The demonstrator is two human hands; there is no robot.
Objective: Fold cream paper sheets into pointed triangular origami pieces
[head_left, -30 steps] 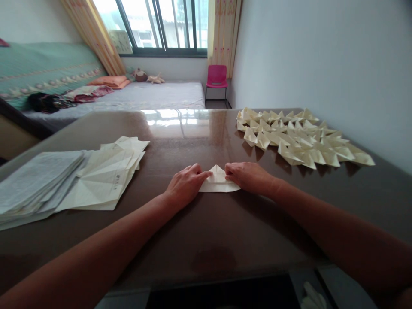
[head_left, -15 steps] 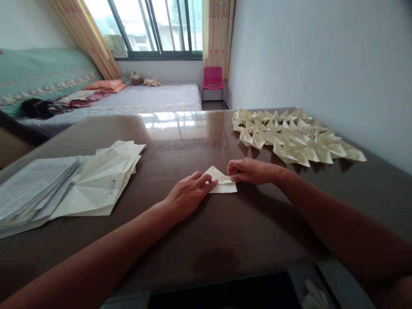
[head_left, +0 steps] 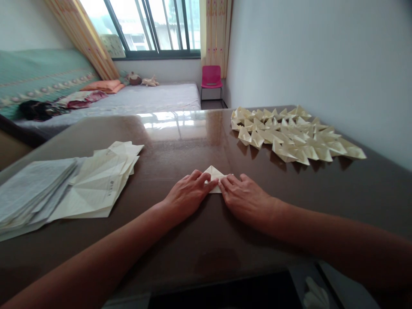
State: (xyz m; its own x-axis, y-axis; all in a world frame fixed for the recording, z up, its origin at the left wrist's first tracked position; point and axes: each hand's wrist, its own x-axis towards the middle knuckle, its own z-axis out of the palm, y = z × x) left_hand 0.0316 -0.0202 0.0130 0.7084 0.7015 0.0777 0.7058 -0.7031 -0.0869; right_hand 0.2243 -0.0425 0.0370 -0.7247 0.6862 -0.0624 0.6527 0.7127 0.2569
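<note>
A small cream sheet of folded paper (head_left: 213, 172) lies on the brown tabletop in front of me, its pointed top facing away. My left hand (head_left: 189, 191) holds its left side, fingers bent and pressed together on the paper. My right hand (head_left: 246, 197) presses on its right side with curled fingers close to the left fingertips. Both hands cover much of the paper's lower part, so only the peak and a strip of the bottom edge show.
Several folded paper boats (head_left: 289, 135) stand in rows at the back right. On the left lie a stack of printed sheets (head_left: 35, 184) and creased cream sheets (head_left: 96, 184). Beyond the brown table (head_left: 174, 150) are a bed (head_left: 167, 96) and a pink chair (head_left: 211, 77).
My right hand has moved from the paper's right corner inward and nearer to me, and now covers its right side. The left hand stays in place on the paper.
</note>
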